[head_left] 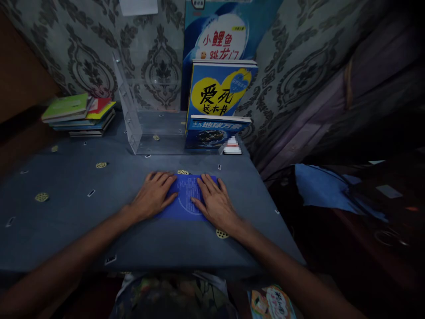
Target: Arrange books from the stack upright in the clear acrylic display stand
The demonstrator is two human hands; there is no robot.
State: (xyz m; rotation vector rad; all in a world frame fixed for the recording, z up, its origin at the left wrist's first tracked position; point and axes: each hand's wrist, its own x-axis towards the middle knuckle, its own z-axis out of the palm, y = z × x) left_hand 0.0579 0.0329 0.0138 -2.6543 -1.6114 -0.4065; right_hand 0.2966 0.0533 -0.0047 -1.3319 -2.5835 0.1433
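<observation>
A blue book (186, 195) with fine white print and a large thin arc on it lies flat on the cloth-covered table (79, 230). On its left side rests my left hand (154, 194), fingers stretched out and thumb apart. My right hand (215, 199) lies flat over its right part, fingers spread and covering some of the print. Behind the hands stands a clear acrylic book rack (128, 106). Three books lean in its right side: a dark blue one (212, 135) in front, a blue and yellow one (212, 91) behind it, and a tall teal one (219, 33) at the back.
A stack of books (79, 113) sits at the back left. Patterned wallpaper (161, 62) rises behind the table. Beyond the table's right edge are a curtain (318, 97) and a light blue cloth (325, 188). Another colourful book (272, 301) shows below the front edge.
</observation>
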